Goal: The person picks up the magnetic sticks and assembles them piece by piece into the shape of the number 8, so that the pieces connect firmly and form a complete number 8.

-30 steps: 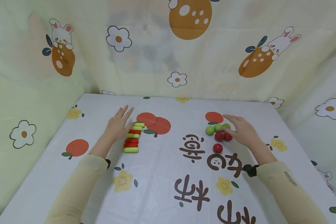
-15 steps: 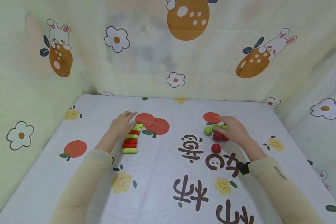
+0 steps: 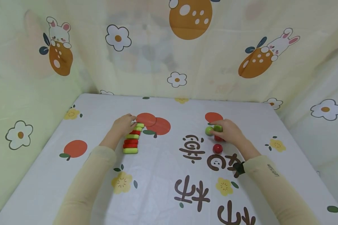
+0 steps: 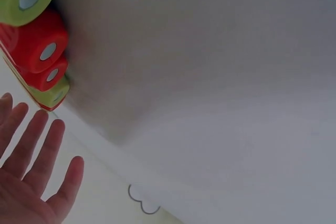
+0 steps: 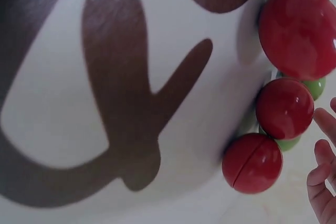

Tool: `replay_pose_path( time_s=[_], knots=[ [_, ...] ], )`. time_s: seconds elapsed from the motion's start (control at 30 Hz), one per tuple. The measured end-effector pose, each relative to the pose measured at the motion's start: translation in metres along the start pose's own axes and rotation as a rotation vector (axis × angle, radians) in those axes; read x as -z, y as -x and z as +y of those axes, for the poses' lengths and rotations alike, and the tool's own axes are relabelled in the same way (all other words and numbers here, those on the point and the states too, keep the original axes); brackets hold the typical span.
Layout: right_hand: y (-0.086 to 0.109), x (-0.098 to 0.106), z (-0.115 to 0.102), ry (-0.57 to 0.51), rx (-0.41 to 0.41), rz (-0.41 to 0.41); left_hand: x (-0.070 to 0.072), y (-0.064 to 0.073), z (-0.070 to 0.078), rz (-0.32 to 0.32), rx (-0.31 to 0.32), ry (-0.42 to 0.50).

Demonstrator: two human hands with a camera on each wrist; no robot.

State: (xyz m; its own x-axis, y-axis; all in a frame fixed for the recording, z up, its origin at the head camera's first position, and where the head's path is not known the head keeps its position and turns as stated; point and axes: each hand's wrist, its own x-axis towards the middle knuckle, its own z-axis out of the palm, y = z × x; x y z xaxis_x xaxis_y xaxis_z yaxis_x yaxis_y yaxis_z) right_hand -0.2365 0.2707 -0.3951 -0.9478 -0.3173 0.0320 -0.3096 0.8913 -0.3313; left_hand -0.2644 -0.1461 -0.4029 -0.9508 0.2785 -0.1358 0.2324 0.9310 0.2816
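Observation:
A row of short green and red sticks [image 3: 131,146] lies on the left of the table. In the left wrist view, a red stick [image 4: 39,45] has a grey disc in its end. My left hand [image 3: 122,127] is at the row's far end, fingertips beside the last green stick [image 3: 140,125]. Glossy balls lie on the right: a green ball [image 3: 209,130] and a red ball [image 3: 217,148] among them. My right hand [image 3: 228,131] reaches over this group, thumb and forefinger spread around the green balls. It hides part of the group. Another red ball [image 5: 252,163] shows a seam.
A white cloth [image 3: 157,168] printed with fruit, flowers and dark characters covers the table. Pale curtains [image 3: 146,62] with rabbit and flower prints hang behind it and at both sides.
My left fingers have drawn in and come down toward the row's far end. My right hand has moved left and lower over the balls, hiding more of them. The sticks keep their order.

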Motion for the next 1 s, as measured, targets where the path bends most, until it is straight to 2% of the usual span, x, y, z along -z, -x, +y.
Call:
replay_pose_path(
  time_s=[0.2, 0.4, 0.63, 1.0],
  knots=[
    [-0.006, -0.005, -0.001, 0.020, 0.004, -0.020, 0.001, -0.002, 0.002, -0.056, 0.036, 0.017],
    [-0.010, -0.011, -0.002, 0.017, 0.000, -0.021, 0.000, -0.004, 0.002, -0.083, 0.069, 0.038],
    [-0.013, -0.015, 0.001, 0.009, -0.027, -0.023, 0.000, -0.004, 0.003, -0.085, 0.091, 0.044],
    [-0.016, -0.019, 0.005, 0.031, 0.000, 0.015, 0.001, -0.007, 0.004, -0.082, 0.094, 0.015]
  ],
)
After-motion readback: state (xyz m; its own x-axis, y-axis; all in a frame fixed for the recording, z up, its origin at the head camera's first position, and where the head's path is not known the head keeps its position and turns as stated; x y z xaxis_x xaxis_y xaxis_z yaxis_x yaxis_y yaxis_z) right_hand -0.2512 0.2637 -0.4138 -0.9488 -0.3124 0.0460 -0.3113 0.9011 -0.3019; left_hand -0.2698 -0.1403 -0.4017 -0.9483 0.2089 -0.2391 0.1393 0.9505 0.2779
